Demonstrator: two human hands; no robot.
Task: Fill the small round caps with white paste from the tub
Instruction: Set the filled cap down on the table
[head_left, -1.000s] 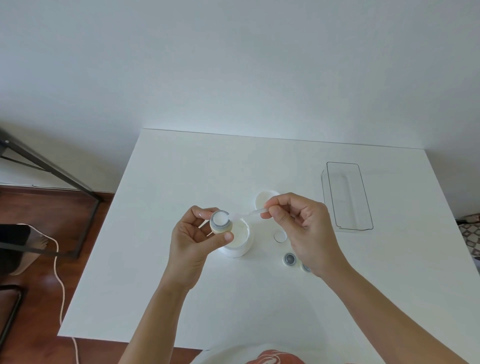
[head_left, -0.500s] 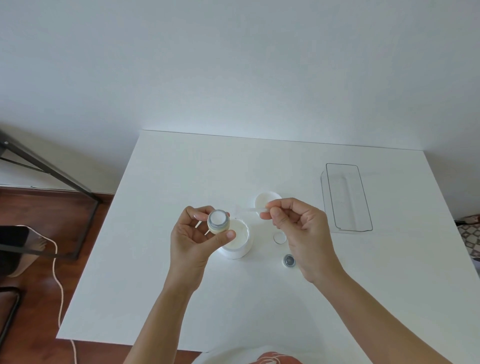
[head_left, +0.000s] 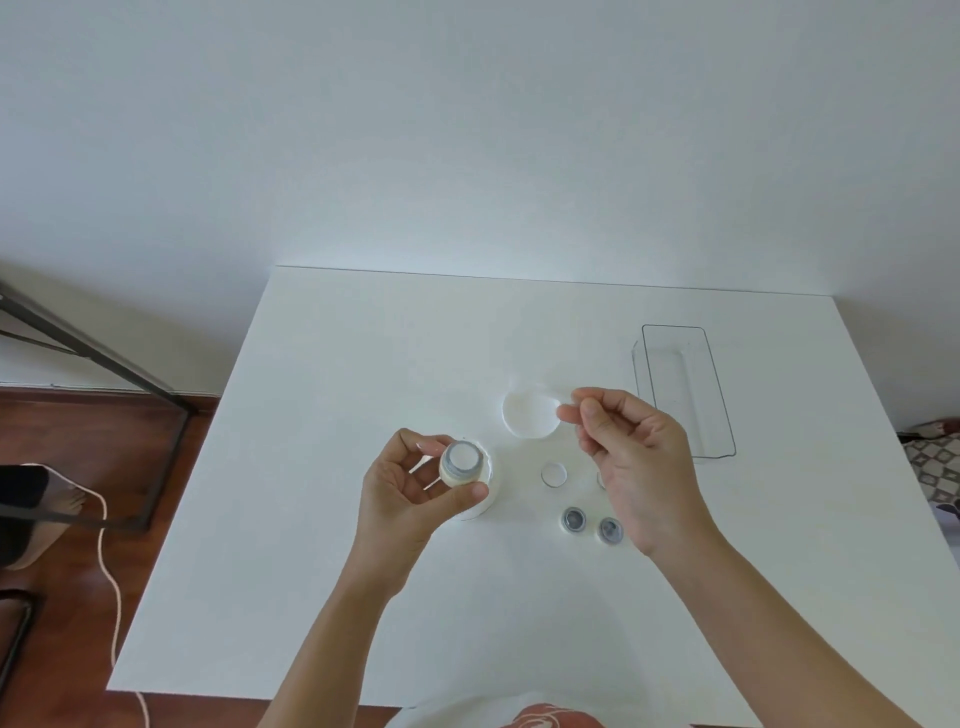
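My left hand (head_left: 410, 493) pinches a paste-filled cap (head_left: 461, 463) just above the tub (head_left: 485, 496) — my right hand (head_left: 631, 457) pinches a thin stick I can barely see beside the tub's lid (head_left: 530, 413), two empty caps (head_left: 592, 524) below it.

Left hand (head_left: 415, 488): raised in front of the body, palm turned inward, fingers curled, thumb and fingertips pinching a small round cap (head_left: 462, 464) held face-up. Forearm runs up from the lower edge. Right hand (head_left: 631, 457): up and to the right of the left, well apart from it, back to camera, thumb and forefinger pinched together; whether they hold something is unclear. Remaining fingers loosely curled.
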